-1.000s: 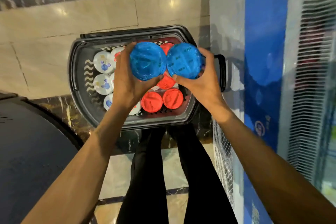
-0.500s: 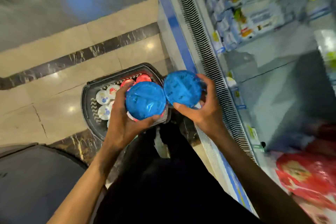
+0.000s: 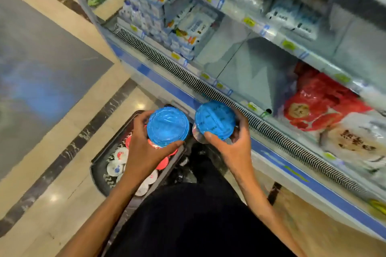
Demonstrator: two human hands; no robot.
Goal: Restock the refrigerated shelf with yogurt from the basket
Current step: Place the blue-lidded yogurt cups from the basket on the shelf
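Being gripped one to each hand, two blue-lidded cups are seen near the frame's centre, lids turned towards the camera. The left cup (image 3: pixel 168 127) is held by the left grip (image 3: pixel 144 149), whose fingers are curled round its 9 o'clock side and whose thumb is pressed at its 5 o'clock edge. The right cup (image 3: pixel 215 121) is held by the right grip (image 3: pixel 231 152), the thumb being set at the lid's 7 o'clock edge and the fingers wrapped round the 3 o'clock side. The cups are kept just beside each other.

The left cup is held above the basket (image 3: pixel 98 175), which is set on the floor (image 3: pixel 62 173) at 7 o'clock from the cups. Red-lidded cups (image 3: pixel 164 162) and white-lidded cups (image 3: pixel 117 169) are seen inside it, partly hidden by the left forearm.

The right cup is held in front of the grille (image 3: pixel 188 76) along the shelf (image 3: pixel 257 73) front. A bare stretch of shelf is seen at 1 o'clock from that cup. Cartons (image 3: pixel 154 16) are stacked at 11 o'clock from that stretch, and a red bag (image 3: pixel 319 98) is laid at its 4 o'clock side. Goods on the upper shelves are too blurred to be told.
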